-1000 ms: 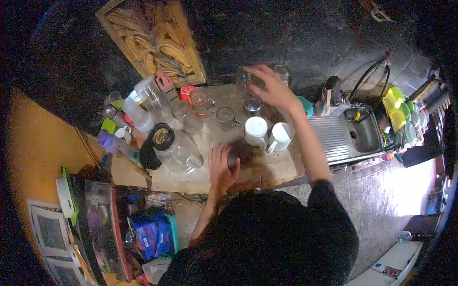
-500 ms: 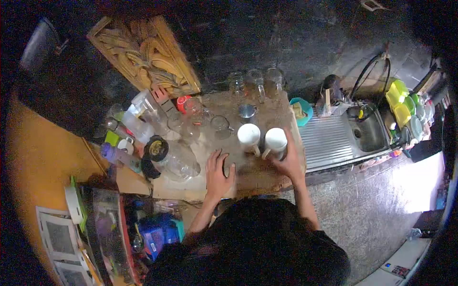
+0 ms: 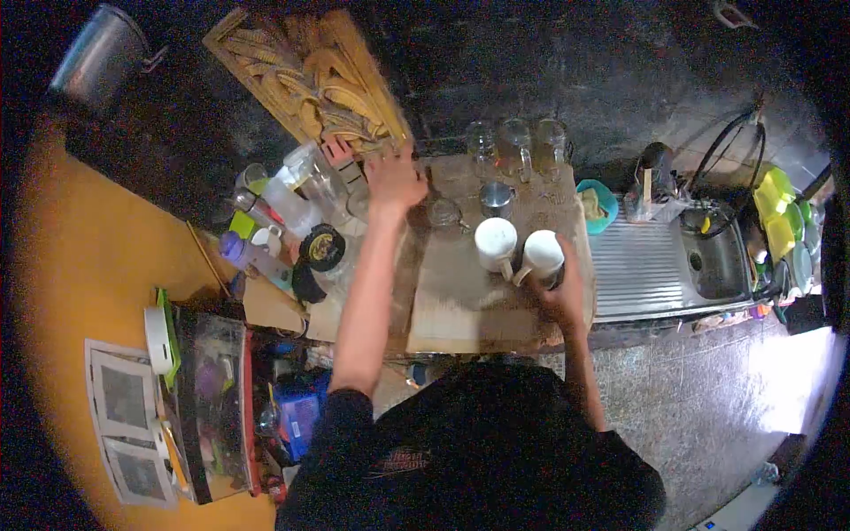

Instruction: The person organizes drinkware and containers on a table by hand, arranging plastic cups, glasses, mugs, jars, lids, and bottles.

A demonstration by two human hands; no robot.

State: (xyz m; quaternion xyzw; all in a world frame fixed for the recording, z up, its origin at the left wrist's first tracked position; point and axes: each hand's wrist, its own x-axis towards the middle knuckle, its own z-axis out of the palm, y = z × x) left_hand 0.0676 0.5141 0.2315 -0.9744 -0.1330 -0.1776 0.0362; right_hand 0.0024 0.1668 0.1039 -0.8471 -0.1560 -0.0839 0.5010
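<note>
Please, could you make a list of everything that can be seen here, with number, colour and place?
Mugs: 2, white, centre right of counter
Metal cup: 1, silver, behind mugs
Glass mugs: 3, clear, counter's back edge
Single glass mug: 1, clear, left of metal cup
Bowl: 1, teal, beside sink
Sink: 1, silver, right
Dishes: count unclear, green and yellow, far right
Carved panel: 1, brown, back wall
Purple-capped bottle: 1, counter's left end
Other clutter: too blurred to count, mixed, left
Shirt: 1, black, bottom
Left hand: 1, bare, below panel
Right hand: 1, bare, around right mug
</note>
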